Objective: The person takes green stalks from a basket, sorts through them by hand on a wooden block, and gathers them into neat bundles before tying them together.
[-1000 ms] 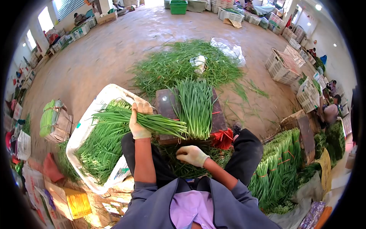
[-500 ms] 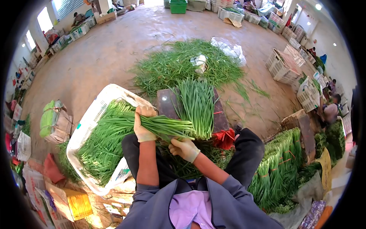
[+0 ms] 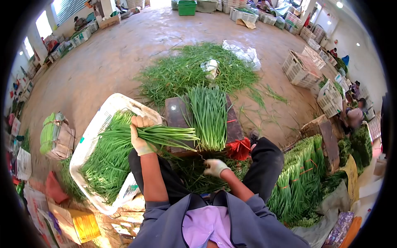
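Note:
My left hand (image 3: 142, 134), in a pale glove, is closed round a bunch of green chives (image 3: 171, 135), their pale stem ends pointing right. Below that bunch, a white plastic crate (image 3: 89, 134) holds a heap of loose chives (image 3: 105, 165). Gloved too, my right hand (image 3: 216, 168) is held low between my knees over scattered leaves (image 3: 190, 173). Its fingers look loosely apart, with nothing visible in them. A thin brown strand (image 3: 202, 157) shows just left of its fingertips. In front, a thick pile of chives (image 3: 209, 118) lies on a dark board (image 3: 177, 112).
Red ties (image 3: 240, 149) hang at the board's right corner. Beyond lies a heap of leaves (image 3: 178, 74) with white plastic bags (image 3: 244, 53). Tied chive bundles (image 3: 295, 182) stand at my right. A wrapped bale (image 3: 58, 134) sits left. Another person (image 3: 355, 115) sits at far right among crates.
My right hand has left the stem ends and moved down and right, below the board. My left hand still grips the bunch, now slightly further left.

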`<act>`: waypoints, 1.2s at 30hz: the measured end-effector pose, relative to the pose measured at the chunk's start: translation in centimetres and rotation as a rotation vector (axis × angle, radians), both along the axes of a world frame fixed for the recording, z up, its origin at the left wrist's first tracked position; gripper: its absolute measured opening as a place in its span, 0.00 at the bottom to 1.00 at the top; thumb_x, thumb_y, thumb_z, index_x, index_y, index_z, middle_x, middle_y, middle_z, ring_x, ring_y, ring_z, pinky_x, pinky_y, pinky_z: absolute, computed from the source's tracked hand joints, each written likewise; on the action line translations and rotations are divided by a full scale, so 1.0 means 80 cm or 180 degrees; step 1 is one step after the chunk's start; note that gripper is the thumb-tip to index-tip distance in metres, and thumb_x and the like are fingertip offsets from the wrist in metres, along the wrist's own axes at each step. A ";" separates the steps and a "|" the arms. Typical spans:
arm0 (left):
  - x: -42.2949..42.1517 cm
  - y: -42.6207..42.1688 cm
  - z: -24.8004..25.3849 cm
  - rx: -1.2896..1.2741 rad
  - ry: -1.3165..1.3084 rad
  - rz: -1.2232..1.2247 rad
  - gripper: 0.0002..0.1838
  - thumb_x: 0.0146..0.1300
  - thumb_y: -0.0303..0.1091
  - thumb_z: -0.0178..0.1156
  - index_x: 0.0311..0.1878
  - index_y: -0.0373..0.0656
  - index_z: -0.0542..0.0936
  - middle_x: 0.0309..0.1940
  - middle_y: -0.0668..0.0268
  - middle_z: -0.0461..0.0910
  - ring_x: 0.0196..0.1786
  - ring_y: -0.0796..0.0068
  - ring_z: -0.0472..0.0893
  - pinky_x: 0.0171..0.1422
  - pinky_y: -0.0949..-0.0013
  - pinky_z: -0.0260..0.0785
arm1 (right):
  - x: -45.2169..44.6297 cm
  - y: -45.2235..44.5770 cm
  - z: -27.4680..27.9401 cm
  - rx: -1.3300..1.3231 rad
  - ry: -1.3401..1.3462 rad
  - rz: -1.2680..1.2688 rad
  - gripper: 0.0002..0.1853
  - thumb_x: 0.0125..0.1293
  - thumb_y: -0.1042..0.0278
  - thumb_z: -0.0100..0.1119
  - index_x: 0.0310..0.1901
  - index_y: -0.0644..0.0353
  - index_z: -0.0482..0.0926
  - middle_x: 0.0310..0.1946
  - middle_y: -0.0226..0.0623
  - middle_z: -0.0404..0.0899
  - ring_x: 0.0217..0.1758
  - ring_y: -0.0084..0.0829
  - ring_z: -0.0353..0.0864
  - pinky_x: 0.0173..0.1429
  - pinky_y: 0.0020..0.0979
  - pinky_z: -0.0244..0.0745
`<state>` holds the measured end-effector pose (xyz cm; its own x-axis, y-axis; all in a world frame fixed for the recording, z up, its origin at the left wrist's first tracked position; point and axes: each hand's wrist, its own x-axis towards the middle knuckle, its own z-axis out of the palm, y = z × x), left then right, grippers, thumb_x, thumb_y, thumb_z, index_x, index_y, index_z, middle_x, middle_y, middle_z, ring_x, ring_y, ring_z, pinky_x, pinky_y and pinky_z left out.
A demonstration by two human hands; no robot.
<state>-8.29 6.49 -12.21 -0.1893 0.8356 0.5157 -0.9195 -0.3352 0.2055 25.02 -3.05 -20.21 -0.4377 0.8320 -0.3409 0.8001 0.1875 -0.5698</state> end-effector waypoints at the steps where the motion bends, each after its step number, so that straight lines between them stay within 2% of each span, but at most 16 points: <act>1: 0.003 -0.003 -0.001 -0.0006 0.0003 0.0008 0.22 0.78 0.48 0.45 0.65 0.48 0.73 0.61 0.67 0.79 0.62 0.64 0.76 0.71 0.57 0.64 | -0.006 0.013 0.012 0.0176 0.0722 -0.0354 0.27 0.56 0.55 0.69 0.55 0.59 0.81 0.48 0.48 0.84 0.52 0.47 0.83 0.57 0.40 0.78; 2: 0.009 -0.005 -0.001 -0.0277 -0.0106 0.0073 0.21 0.78 0.48 0.45 0.65 0.47 0.73 0.61 0.66 0.79 0.62 0.63 0.76 0.71 0.56 0.65 | -0.014 0.025 0.023 0.0198 0.1345 -0.0428 0.25 0.64 0.57 0.66 0.57 0.65 0.79 0.44 0.43 0.86 0.49 0.38 0.85 0.53 0.35 0.79; 3: 0.015 -0.005 -0.001 -0.0538 -0.0213 0.0129 0.21 0.78 0.47 0.45 0.65 0.47 0.73 0.60 0.65 0.80 0.62 0.63 0.77 0.71 0.55 0.65 | -0.032 0.032 0.076 -0.1428 0.2109 -0.1025 0.24 0.69 0.60 0.62 0.61 0.66 0.76 0.44 0.38 0.86 0.48 0.30 0.84 0.52 0.31 0.79; 5: 0.030 -0.002 -0.003 -0.0559 -0.0496 0.0014 0.21 0.78 0.47 0.45 0.65 0.48 0.73 0.60 0.63 0.80 0.61 0.61 0.78 0.71 0.53 0.66 | -0.066 0.038 0.102 -0.1500 0.2996 -0.1003 0.27 0.71 0.59 0.62 0.66 0.65 0.72 0.51 0.38 0.81 0.47 0.24 0.80 0.50 0.26 0.77; 9: 0.051 -0.006 -0.002 -0.1293 -0.0681 0.0153 0.21 0.78 0.48 0.45 0.65 0.48 0.73 0.59 0.64 0.81 0.59 0.61 0.78 0.71 0.51 0.67 | -0.134 0.060 0.112 -0.1439 0.3910 -0.0530 0.27 0.71 0.61 0.62 0.67 0.63 0.70 0.56 0.39 0.79 0.53 0.23 0.78 0.57 0.29 0.75; 13: 0.048 -0.011 0.004 -0.1373 -0.0483 0.0296 0.21 0.79 0.49 0.43 0.63 0.47 0.73 0.56 0.69 0.79 0.59 0.63 0.76 0.68 0.52 0.66 | -0.147 0.059 0.094 -0.2497 0.5107 -0.0816 0.20 0.72 0.62 0.60 0.60 0.63 0.75 0.54 0.40 0.80 0.57 0.33 0.78 0.60 0.36 0.74; 15: 0.024 -0.006 -0.007 -0.1333 -0.0573 0.0327 0.20 0.79 0.48 0.43 0.61 0.46 0.73 0.55 0.69 0.78 0.58 0.65 0.76 0.66 0.53 0.67 | -0.108 0.046 0.081 -0.2724 0.4982 -0.0240 0.19 0.70 0.57 0.62 0.52 0.65 0.79 0.50 0.43 0.81 0.51 0.37 0.82 0.56 0.37 0.78; 16: 0.014 0.005 -0.009 0.0271 -0.0238 -0.0173 0.19 0.79 0.47 0.44 0.62 0.47 0.73 0.58 0.69 0.79 0.60 0.65 0.75 0.67 0.53 0.66 | -0.079 0.044 0.060 -0.2869 0.4873 0.0470 0.19 0.69 0.55 0.63 0.50 0.66 0.81 0.49 0.44 0.82 0.49 0.37 0.83 0.55 0.36 0.79; 17: 0.011 0.001 -0.007 0.0256 -0.0260 -0.0161 0.19 0.79 0.47 0.44 0.62 0.47 0.73 0.58 0.69 0.79 0.60 0.65 0.75 0.67 0.53 0.66 | -0.051 0.029 0.065 -0.2641 0.4334 0.0490 0.20 0.69 0.54 0.63 0.47 0.66 0.82 0.47 0.45 0.83 0.47 0.36 0.84 0.53 0.36 0.79; 19: 0.010 -0.007 0.000 -0.1435 -0.0739 0.0547 0.19 0.78 0.47 0.45 0.63 0.48 0.73 0.60 0.70 0.78 0.62 0.66 0.75 0.69 0.54 0.66 | -0.013 0.002 0.092 -0.2088 0.3165 0.0609 0.20 0.69 0.54 0.63 0.42 0.67 0.84 0.38 0.39 0.85 0.39 0.30 0.84 0.46 0.32 0.79; 21: 0.010 -0.007 -0.004 -0.1255 -0.0698 0.0435 0.19 0.78 0.47 0.45 0.63 0.48 0.74 0.60 0.70 0.79 0.61 0.66 0.76 0.69 0.54 0.66 | 0.003 -0.007 0.090 -0.2073 0.1219 0.0778 0.17 0.65 0.55 0.64 0.40 0.65 0.86 0.33 0.38 0.87 0.37 0.32 0.85 0.45 0.31 0.79; 24: 0.019 -0.010 0.010 -0.1163 -0.1058 0.0022 0.19 0.78 0.45 0.46 0.62 0.48 0.77 0.55 0.69 0.82 0.56 0.67 0.80 0.62 0.58 0.72 | 0.018 -0.012 0.041 -0.1189 -0.0488 0.1238 0.17 0.56 0.55 0.66 0.40 0.60 0.88 0.35 0.46 0.86 0.40 0.43 0.86 0.49 0.37 0.78; 27: 0.000 -0.002 -0.013 -0.1176 -0.0970 0.0063 0.18 0.78 0.45 0.47 0.62 0.48 0.77 0.52 0.71 0.83 0.51 0.72 0.81 0.56 0.63 0.75 | 0.012 -0.006 0.060 -0.1071 0.0105 0.0754 0.17 0.56 0.55 0.66 0.41 0.60 0.87 0.36 0.46 0.86 0.43 0.43 0.86 0.51 0.37 0.78; 30: 0.005 -0.013 0.003 -0.1258 -0.0988 0.0001 0.18 0.78 0.45 0.47 0.60 0.48 0.78 0.50 0.73 0.84 0.47 0.76 0.82 0.50 0.67 0.75 | 0.009 0.007 0.074 0.0019 0.1097 -0.0122 0.29 0.55 0.63 0.71 0.60 0.62 0.77 0.51 0.45 0.84 0.50 0.35 0.85 0.55 0.34 0.79; 32: 0.008 -0.013 0.004 -0.1238 -0.0855 0.0095 0.18 0.78 0.45 0.47 0.60 0.49 0.78 0.50 0.74 0.84 0.46 0.76 0.82 0.49 0.67 0.75 | -0.012 0.014 0.120 -0.0571 0.2620 -0.0674 0.31 0.59 0.72 0.68 0.64 0.70 0.71 0.55 0.44 0.81 0.47 0.28 0.84 0.50 0.28 0.80; 36: 0.024 -0.014 0.027 -0.1677 -0.1099 0.0217 0.18 0.78 0.45 0.47 0.60 0.50 0.78 0.48 0.76 0.84 0.42 0.77 0.81 0.45 0.68 0.73 | -0.063 0.001 0.199 -0.1209 0.3518 -0.0705 0.25 0.63 0.75 0.65 0.61 0.70 0.73 0.48 0.42 0.84 0.40 0.23 0.83 0.44 0.25 0.79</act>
<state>-6.40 5.40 -10.06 -0.3330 0.9409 -0.0618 -0.9424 -0.3300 0.0541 20.00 -2.96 -4.31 -0.5089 0.8537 -0.1100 -0.1661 -0.2228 -0.9606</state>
